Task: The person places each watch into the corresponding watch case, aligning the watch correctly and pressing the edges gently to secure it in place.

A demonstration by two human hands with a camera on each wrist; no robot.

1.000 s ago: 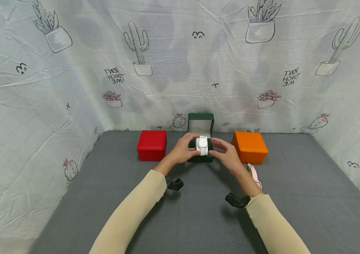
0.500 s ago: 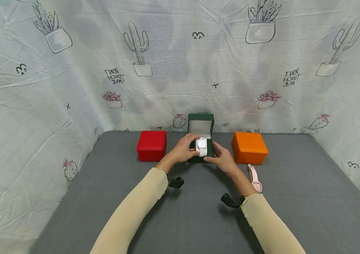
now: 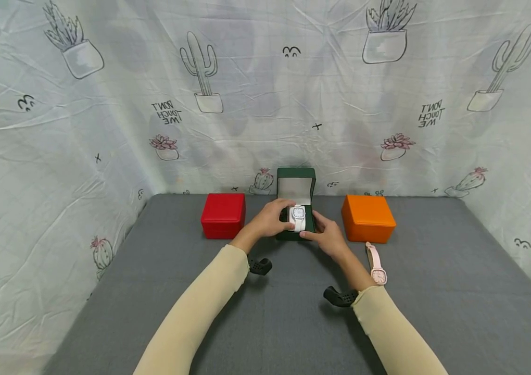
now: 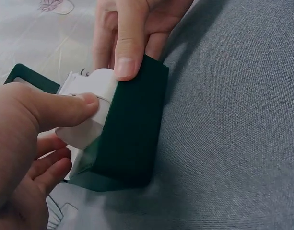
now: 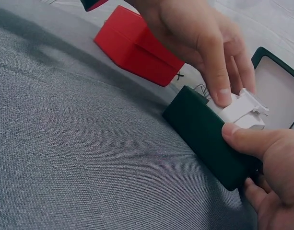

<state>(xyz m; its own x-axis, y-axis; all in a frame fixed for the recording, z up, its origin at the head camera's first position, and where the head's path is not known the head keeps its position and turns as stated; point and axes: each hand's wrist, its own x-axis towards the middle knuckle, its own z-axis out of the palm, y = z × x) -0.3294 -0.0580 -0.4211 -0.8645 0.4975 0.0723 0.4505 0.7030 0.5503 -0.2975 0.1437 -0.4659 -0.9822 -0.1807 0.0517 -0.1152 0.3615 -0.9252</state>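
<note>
A white wristwatch point(image 3: 298, 213) wrapped round a white cushion sits partly inside an open green watch box point(image 3: 296, 173). My left hand point(image 3: 269, 219) holds the watch and cushion from the left, its thumb pressed against the white strap point(image 4: 84, 103) in the left wrist view. On the box's right side, my right hand point(image 3: 330, 237) grips the wall. Its thumb point(image 5: 233, 134) lies over the front rim in the right wrist view, with other fingers against the outside. How deep the cushion sits is partly hidden by the hands.
A closed red box point(image 3: 223, 214) stands left of the green one, a closed orange box point(image 3: 368, 217) to its right. In front of the orange box lies a pink wristwatch point(image 3: 377, 268) on the grey cloth point(image 3: 289, 323). A patterned curtain point(image 3: 256, 78) hangs behind.
My right hand has moved from the watch down to the box's right side and front rim. The white watch has gone slightly lower, with my left hand still on it.
</note>
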